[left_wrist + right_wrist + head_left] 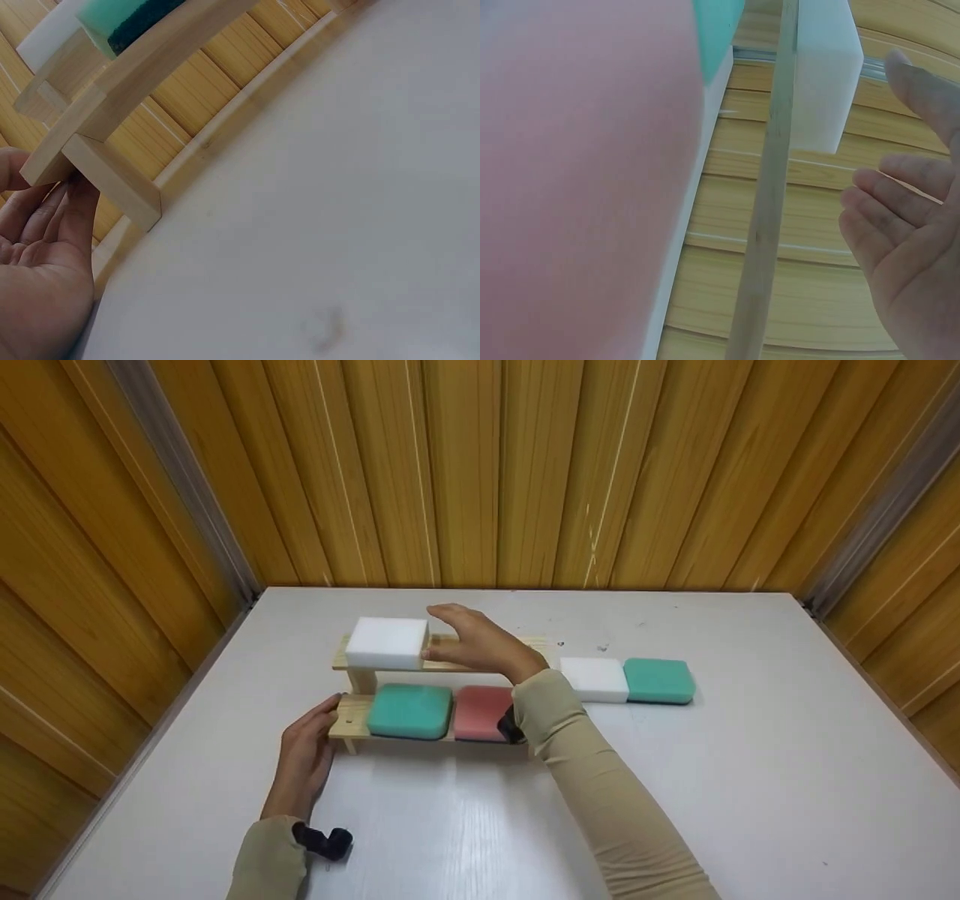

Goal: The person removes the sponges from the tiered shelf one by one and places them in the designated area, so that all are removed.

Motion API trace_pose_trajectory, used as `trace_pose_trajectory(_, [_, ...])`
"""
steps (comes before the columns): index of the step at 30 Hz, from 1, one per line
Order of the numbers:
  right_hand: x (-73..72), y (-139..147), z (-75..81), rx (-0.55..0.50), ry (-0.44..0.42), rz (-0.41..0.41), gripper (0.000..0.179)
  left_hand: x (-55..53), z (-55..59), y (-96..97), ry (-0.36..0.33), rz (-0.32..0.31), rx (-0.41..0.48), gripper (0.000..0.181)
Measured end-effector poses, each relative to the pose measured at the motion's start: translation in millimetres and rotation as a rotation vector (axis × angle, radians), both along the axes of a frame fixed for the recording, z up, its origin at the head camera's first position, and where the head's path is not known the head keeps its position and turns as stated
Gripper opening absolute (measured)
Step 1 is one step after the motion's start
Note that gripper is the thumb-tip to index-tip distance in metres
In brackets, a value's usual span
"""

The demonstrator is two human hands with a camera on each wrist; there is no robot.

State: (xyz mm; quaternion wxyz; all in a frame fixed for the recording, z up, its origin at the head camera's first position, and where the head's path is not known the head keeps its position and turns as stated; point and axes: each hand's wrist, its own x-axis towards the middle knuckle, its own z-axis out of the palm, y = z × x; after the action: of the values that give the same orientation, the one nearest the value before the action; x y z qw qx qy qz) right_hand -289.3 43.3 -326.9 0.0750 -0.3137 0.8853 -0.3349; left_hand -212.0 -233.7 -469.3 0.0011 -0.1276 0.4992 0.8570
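A two-step wooden rack (351,718) stands on the white table. My left hand (300,754) grips the left end of its lower step; in the left wrist view the fingers (79,210) curl beneath the board. On the upper step, at the left, lies a white sponge (386,642). Just right of that sponge is my right hand (484,645), fingers spread and holding nothing; the right wrist view shows a gap between palm and white sponge (825,82). A green sponge (410,710) and a red sponge (480,711) sit on the lower step, the red one partly behind the right wrist.
Right of the rack, a second white sponge (594,679) and a second green sponge (659,680) lie side by side on the table (750,780). Yellow wood-look panels (525,472) rise behind the table and on both sides.
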Motion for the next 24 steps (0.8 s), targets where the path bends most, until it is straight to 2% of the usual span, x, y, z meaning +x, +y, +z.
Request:
trace_pose_trajectory(6, [-0.3,-13,1.8,0.038,0.004,0.004,0.077,-1.0,-1.9,3.5,-0.004,0.013,-0.013,0.047])
trace_pose_trajectory(12, [-0.4,-24,3.0,0.058,0.006,0.006,0.080,-2.2,-2.1,5.3,-0.016,0.034,0.010,0.046])
trace_pose_trajectory(20, [-0.4,-33,-3.9,0.073,-0.014,0.010,0.083,1.2,-0.9,3.4,-0.034,0.022,-0.019,0.049])
trace_pose_trajectory(24, [0.1,-35,-7.1,0.068,-0.021,0.015,0.083,4.1,-0.3,2.2,-0.034,0.019,-0.007,0.048])
